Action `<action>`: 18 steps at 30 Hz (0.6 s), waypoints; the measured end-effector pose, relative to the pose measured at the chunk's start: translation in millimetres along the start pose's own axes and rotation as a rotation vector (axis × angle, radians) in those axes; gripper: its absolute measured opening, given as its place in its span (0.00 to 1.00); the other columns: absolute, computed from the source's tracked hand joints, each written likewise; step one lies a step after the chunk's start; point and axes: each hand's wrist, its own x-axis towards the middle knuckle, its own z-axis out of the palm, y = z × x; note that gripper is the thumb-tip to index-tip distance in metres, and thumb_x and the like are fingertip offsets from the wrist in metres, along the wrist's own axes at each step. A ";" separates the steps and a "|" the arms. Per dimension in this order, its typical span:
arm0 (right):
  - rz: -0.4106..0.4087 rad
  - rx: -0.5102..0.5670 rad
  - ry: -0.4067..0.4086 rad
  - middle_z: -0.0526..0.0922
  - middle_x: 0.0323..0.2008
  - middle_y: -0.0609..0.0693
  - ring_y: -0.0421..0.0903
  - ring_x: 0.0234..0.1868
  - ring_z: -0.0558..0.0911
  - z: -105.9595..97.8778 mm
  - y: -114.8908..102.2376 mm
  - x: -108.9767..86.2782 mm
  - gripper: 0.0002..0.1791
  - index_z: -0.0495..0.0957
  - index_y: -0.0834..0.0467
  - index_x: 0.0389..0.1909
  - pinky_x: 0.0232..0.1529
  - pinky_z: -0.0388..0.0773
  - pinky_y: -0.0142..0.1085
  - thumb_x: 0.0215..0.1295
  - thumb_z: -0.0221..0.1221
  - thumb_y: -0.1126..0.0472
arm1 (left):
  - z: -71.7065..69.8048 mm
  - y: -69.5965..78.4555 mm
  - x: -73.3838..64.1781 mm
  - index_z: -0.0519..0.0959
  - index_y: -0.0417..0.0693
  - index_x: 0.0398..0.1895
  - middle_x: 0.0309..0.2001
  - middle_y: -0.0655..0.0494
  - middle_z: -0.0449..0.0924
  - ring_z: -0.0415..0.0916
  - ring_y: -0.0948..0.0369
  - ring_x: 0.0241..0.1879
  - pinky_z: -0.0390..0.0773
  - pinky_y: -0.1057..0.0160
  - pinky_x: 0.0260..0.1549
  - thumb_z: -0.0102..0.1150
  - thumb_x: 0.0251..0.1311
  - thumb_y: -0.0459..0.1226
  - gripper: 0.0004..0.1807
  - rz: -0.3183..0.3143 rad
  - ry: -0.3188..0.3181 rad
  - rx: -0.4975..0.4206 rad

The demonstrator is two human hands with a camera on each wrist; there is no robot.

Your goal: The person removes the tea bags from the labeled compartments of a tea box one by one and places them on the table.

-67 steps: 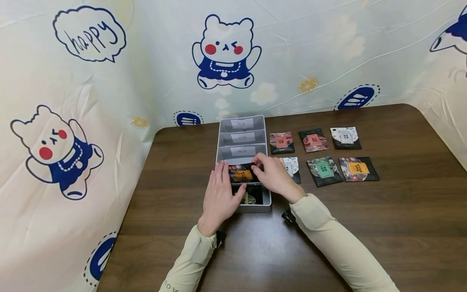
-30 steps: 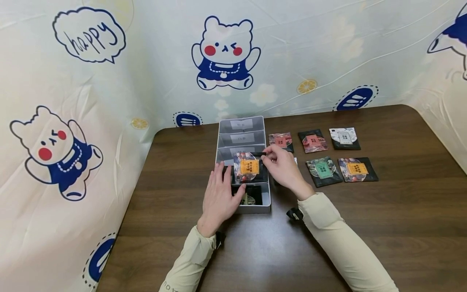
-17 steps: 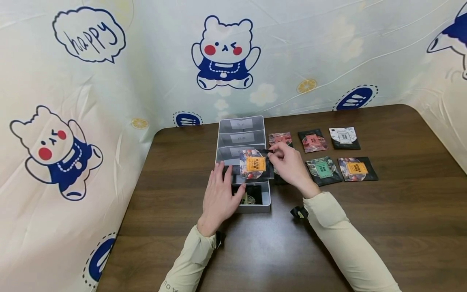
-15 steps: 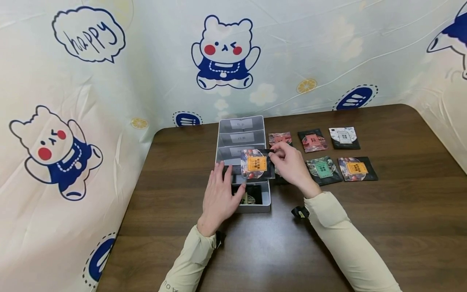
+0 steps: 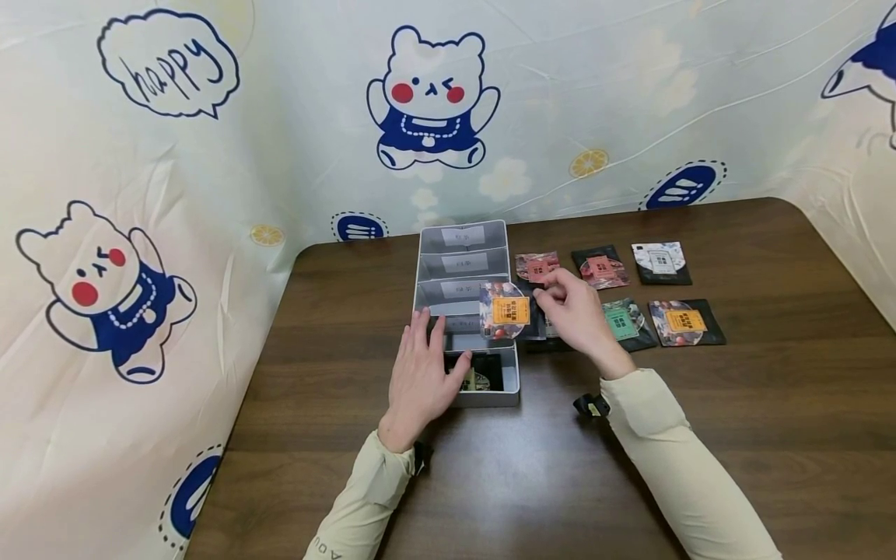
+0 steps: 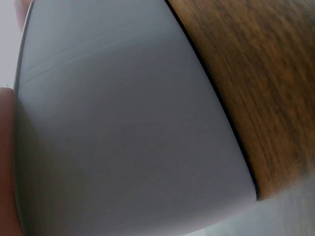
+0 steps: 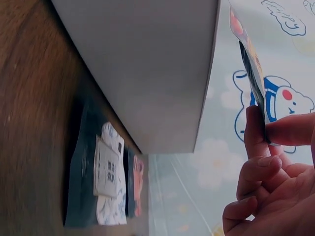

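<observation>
My right hand (image 5: 574,319) pinches a tea sachet (image 5: 507,311) with an orange label by its right edge, raised over the right rim of a grey divided box (image 5: 483,400). In the right wrist view the sachet (image 7: 253,69) stands nearly edge-on between thumb and finger, above the box's side wall (image 7: 142,64). My left hand (image 5: 420,381) rests on the box's left rim, fingers straight and thumb over the front compartment. A dark sachet (image 5: 486,372) lies in that front compartment. The left wrist view is filled mostly by the box's outer wall (image 6: 128,123).
Right of the box lie several sachets: pink-label (image 5: 535,264), red-label (image 5: 600,268), white-label (image 5: 661,263), green-label (image 5: 623,323) and orange-label (image 5: 686,323). Another white-label sachet (image 7: 106,172) lies beside the box, mostly hidden under my right hand in the head view. Paper labels (image 5: 463,236) mark the rear compartments.
My right hand has lifted the orange-label sachet up from the second compartment from the front and moved it rightward to the box's right rim. The left hand stays in place.
</observation>
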 end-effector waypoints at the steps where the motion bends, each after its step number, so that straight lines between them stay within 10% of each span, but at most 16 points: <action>1: -0.002 -0.002 0.005 0.86 0.32 0.58 0.43 0.24 0.75 -1.9 0.9 -0.2 0.11 0.77 0.63 0.46 0.32 0.68 0.35 0.67 0.54 0.62 | -0.1 0.0 0.0 0.64 0.42 0.69 0.74 0.41 0.52 0.45 0.49 0.77 0.47 0.51 0.75 0.47 0.64 0.58 0.39 0.001 0.001 -0.001; 18: 0.030 -0.055 0.020 0.83 0.26 0.58 0.39 0.19 0.66 -34.5 17.5 -9.6 0.12 0.77 0.63 0.46 0.26 0.62 0.34 0.69 0.53 0.60 | 0.1 -0.5 0.0 0.63 0.42 0.70 0.74 0.41 0.53 0.45 0.49 0.77 0.47 0.51 0.75 0.46 0.64 0.58 0.38 0.011 0.005 0.002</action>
